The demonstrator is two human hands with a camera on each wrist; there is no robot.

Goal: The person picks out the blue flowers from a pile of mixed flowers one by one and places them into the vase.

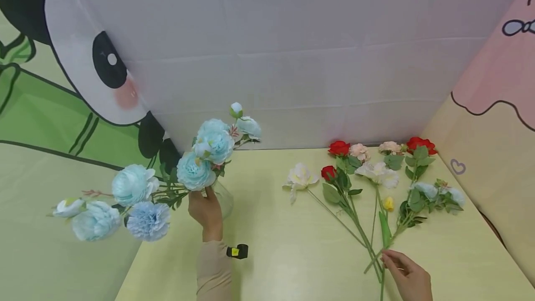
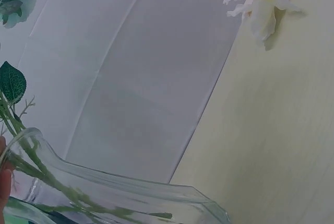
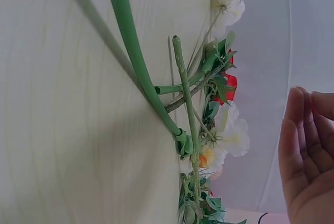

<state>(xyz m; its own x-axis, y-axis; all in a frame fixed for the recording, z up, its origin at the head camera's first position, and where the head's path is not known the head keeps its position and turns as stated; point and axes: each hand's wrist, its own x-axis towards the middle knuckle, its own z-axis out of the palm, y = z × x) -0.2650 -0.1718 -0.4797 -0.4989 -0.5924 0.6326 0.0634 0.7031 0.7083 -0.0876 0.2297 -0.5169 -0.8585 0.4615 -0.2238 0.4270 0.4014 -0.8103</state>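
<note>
At left, my left hand (image 1: 206, 210) grips a clear glass vase (image 1: 225, 199) near its mouth; the fingers show at the rim in the left wrist view. Green stems (image 2: 68, 190) run down inside the glass. Large pale-blue artificial flowers (image 1: 196, 171) spread from the vase to both sides, over the hand. My right hand (image 1: 407, 273) is by the crossed lower stems of several flowers on the table. Its thumb and fingertips are close together, with nothing between them in the right wrist view. The thick green stem (image 3: 130, 46) of the yellow tulip (image 1: 388, 204) lies near it.
Red roses (image 1: 339, 147), white flowers (image 1: 301, 178), pink blooms (image 1: 359, 152) and a pale-blue spray (image 1: 439, 194) lie on the right side of the pale yellow table (image 1: 284, 254). A printed cloth backdrop (image 1: 292, 59) stands along the table's back and sides.
</note>
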